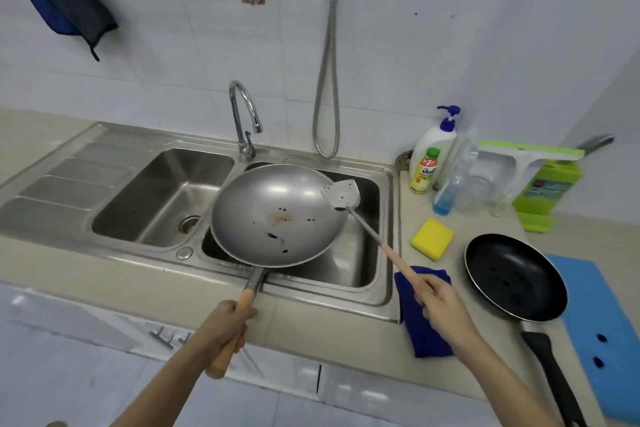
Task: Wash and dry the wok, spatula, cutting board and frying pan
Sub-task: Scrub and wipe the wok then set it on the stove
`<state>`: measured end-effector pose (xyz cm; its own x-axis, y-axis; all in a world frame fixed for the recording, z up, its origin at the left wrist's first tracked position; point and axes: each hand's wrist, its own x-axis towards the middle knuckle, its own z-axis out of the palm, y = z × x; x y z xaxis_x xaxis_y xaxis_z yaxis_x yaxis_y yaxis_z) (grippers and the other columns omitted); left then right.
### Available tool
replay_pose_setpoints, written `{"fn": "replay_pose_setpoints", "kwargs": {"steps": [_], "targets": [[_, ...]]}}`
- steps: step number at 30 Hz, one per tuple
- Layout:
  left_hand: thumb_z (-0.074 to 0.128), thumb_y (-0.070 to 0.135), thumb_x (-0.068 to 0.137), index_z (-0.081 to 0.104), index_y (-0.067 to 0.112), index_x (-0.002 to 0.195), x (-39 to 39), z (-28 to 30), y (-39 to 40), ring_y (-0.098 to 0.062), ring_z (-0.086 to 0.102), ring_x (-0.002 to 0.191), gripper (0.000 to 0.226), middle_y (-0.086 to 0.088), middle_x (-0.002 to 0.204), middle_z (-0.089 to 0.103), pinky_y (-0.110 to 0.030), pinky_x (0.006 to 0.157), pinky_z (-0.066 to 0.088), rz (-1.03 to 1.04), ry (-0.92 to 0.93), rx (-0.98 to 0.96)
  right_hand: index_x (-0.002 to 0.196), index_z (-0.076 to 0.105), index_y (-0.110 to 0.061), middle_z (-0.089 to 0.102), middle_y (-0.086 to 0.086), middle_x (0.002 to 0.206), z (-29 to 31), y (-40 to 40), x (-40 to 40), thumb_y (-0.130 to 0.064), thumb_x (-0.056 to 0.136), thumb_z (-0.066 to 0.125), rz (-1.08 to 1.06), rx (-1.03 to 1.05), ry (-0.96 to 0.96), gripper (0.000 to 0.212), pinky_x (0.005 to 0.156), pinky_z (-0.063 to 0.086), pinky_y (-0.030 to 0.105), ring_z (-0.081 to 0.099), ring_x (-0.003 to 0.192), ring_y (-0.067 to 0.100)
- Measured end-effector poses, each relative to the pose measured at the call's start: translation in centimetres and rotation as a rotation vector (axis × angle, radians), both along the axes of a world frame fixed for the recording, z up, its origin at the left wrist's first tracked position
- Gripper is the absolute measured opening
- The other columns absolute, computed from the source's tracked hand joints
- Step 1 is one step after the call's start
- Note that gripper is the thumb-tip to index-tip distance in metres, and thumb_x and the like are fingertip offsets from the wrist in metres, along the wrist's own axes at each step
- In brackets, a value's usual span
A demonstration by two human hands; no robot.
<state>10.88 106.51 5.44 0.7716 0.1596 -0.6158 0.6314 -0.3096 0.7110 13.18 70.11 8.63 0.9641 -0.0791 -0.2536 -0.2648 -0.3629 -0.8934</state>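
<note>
A dark cloth point(65, 0) hangs on the wall at ten o'clock. The left hand point(227, 326) curls round the wooden handle of the wok point(277, 215), holding it over the right basin of the sink point(162, 194), below the tap point(242, 114); burnt specks dot its bowl. The right hand point(443, 302) pinches the handle of the spatula point(341, 195), whose blade rests at the wok's two o'clock rim. A blue rag point(420, 326) lies under that hand, a yellow sponge point(432, 238) beyond it. At one o'clock stand bottles point(429, 156); one label shows a "7", the rest unreadable. The black pan point(516, 277) sits at three o'clock, overlapping the blue board point(606, 340).
</note>
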Motion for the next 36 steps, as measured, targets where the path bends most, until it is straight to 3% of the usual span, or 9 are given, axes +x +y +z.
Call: {"fn": "replay_pose_setpoints", "kwargs": {"steps": [6,14,16,21,25,29,33,36], "targets": [[0.057,0.02,0.094,0.055,-0.002,0.097,1.3,-0.5,1.3,-0.017,0.051,0.046,0.023,-0.014,0.065,0.057,-0.028,0.045,0.045,-0.005,-0.019,0.017,0.093,0.058,-0.012,0.048,0.004,0.068,-0.6,1.0,0.3,-0.032,0.099,0.041,-0.106,0.016,0.026,0.027,0.047,0.03,0.03,0.038,0.052,0.013],[0.058,0.021,0.094,0.054,-0.002,0.102,1.9,-1.0,2.2,-0.017,0.051,0.049,0.024,-0.014,0.068,0.057,-0.028,0.046,0.046,-0.012,0.025,-0.036,0.09,0.054,-0.021,0.055,0.005,0.073,-1.9,4.4,1.0,-0.033,0.101,0.037,-0.04,-0.175,0.046,0.023,0.058,0.039,0.03,0.048,0.062,0.014],[0.058,0.021,0.094,0.054,-0.001,0.103,2.0,-0.9,2.3,-0.016,0.051,0.049,0.024,-0.013,0.069,0.057,-0.028,0.046,0.046,-0.011,0.035,-0.051,0.097,0.053,-0.026,0.052,0.003,0.074,-2.2,5.4,2.1,-0.034,0.101,0.037,-0.02,-0.131,0.101,0.018,0.056,0.038,0.025,0.045,0.06,0.013],[0.058,0.021,0.094,0.052,0.004,0.104,2.4,-0.4,2.0,-0.016,0.05,0.053,0.021,-0.013,0.073,0.056,-0.026,0.046,0.046,0.012,0.073,-0.08,0.109,0.054,-0.012,0.06,0.004,0.095,-5.0,7.3,5.9,-0.041,0.098,0.039,-0.047,-0.058,0.332,0.035,0.054,0.033,0.026,0.041,0.059,0.011],[0.057,0.02,0.095,0.05,0.004,0.108,2.6,-0.4,1.8,-0.016,0.048,0.057,0.022,-0.013,0.076,0.054,-0.024,0.045,0.045,0.066,0.077,-0.124,0.105,0.054,-0.007,0.05,0.005,0.073,-6.0,8.6,7.5,-0.036,0.099,0.042,0.008,-0.095,0.382,0.031,0.051,0.036,0.024,0.039,0.054,0.012],[0.059,0.026,0.094,0.05,0.007,0.11,2.5,-0.8,1.9,-0.016,0.048,0.062,0.027,-0.012,0.082,0.054,-0.024,0.049,0.045,0.079,0.085,-0.123,0.106,0.053,-0.004,0.048,0.007,0.07,-6.7,9.1,8.2,-0.039,0.098,0.044,0.037,-0.07,0.437,0.037,0.058,0.041,0.03,0.039,0.054,0.015],[0.059,0.031,0.093,0.052,0.007,0.111,2.8,-1.0,2.4,-0.016,0.049,0.063,0.031,-0.012,0.083,0.055,-0.024,0.05,0.045,0.063,0.109,-0.111,0.1,0.052,-0.004,0.054,0.004,0.078,-7.9,9.6,9.2,-0.052,0.094,0.043,0.1,-0.214,0.41,0.05,0.079,0.046,0.037,0.049,0.066,0.016],[0.06,0.031,0.092,0.052,0.009,0.11,3.2,-0.9,2.6,-0.015,0.05,0.06,0.03,-0.011,0.082,0.056,-0.024,0.049,0.045,0.058,0.122,-0.113,0.118,0.049,-0.016,0.052,0.007,0.102,-8.2,10.1,10.4,-0.048,0.099,0.032,0.265,-0.39,0.377,0.041,0.091,0.045,0.036,0.054,0.084,0.019]]}}
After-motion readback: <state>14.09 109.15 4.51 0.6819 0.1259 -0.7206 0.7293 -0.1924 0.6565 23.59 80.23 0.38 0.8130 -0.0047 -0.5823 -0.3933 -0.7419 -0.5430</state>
